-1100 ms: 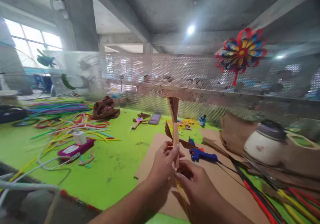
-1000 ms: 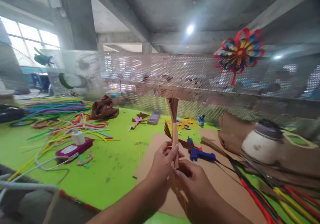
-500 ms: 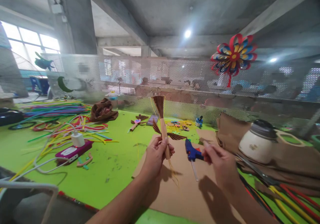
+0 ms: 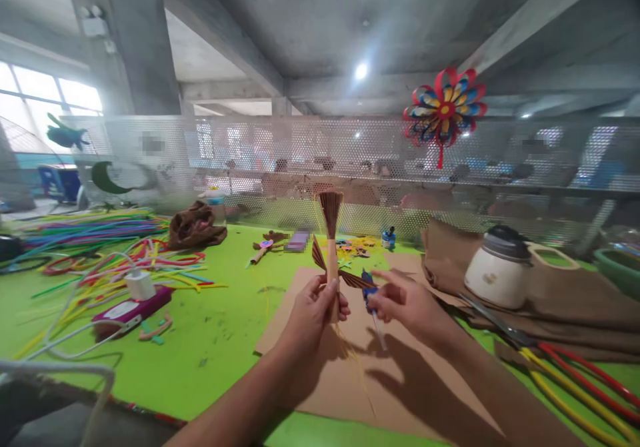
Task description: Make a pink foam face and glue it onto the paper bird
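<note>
far left, a tangle of coloured strips (image 4: 100, 247) lies on the green surface (image 4: 215, 347), with a purple power bank (image 4: 125, 310) near it. further along, a cardboard sheet (image 4: 350, 394) lies on the surface under both hands. the left hand (image 4: 313, 314) is closed round the tan stem of a pleated paper craft (image 4: 331, 234). thumb and fingers pinch it upright above the cardboard, its brown fan on top and two small wings at the sides. just right of it is a blue glue gun (image 4: 369, 294). the right hand (image 4: 407, 304) is half open beside that, fingertips pointing toward the near wing and gripping nothing that i can make out. whether it touches the gun i cannot tell. beyond, a white jar (image 4: 493, 270) sits on brown cloth (image 4: 575, 307).

as i judge it, the wings look flimsy, so a careless press from the right hand could flatten them or knock them off the stem. the gun's nozzle is close to those fingers and could burn them if it is hot.
</note>
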The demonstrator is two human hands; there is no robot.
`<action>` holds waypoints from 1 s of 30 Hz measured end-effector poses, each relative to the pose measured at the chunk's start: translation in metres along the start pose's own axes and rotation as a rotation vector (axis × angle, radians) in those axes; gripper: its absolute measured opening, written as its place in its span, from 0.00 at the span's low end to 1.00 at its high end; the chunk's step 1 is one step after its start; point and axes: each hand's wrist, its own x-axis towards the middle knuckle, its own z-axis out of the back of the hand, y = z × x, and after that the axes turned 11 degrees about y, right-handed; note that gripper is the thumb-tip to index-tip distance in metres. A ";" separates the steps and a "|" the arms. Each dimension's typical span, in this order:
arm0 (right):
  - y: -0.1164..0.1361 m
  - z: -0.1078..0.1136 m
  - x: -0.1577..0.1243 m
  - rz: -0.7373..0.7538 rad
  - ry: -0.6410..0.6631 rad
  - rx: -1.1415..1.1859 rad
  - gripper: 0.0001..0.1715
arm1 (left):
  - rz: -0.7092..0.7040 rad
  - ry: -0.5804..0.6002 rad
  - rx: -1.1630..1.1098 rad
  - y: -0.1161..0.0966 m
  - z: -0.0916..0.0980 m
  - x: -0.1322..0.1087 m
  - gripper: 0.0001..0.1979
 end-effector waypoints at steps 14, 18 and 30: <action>-0.007 0.065 0.006 0.073 -0.307 -0.015 0.17 | -0.012 -0.055 0.006 0.000 0.005 0.002 0.12; -0.022 0.025 0.005 0.016 -0.087 -0.214 0.13 | -0.014 -0.072 0.036 -0.002 0.004 0.001 0.12; -0.032 0.010 0.002 0.048 0.041 -0.606 0.14 | 0.022 -0.194 0.163 0.009 0.013 0.004 0.10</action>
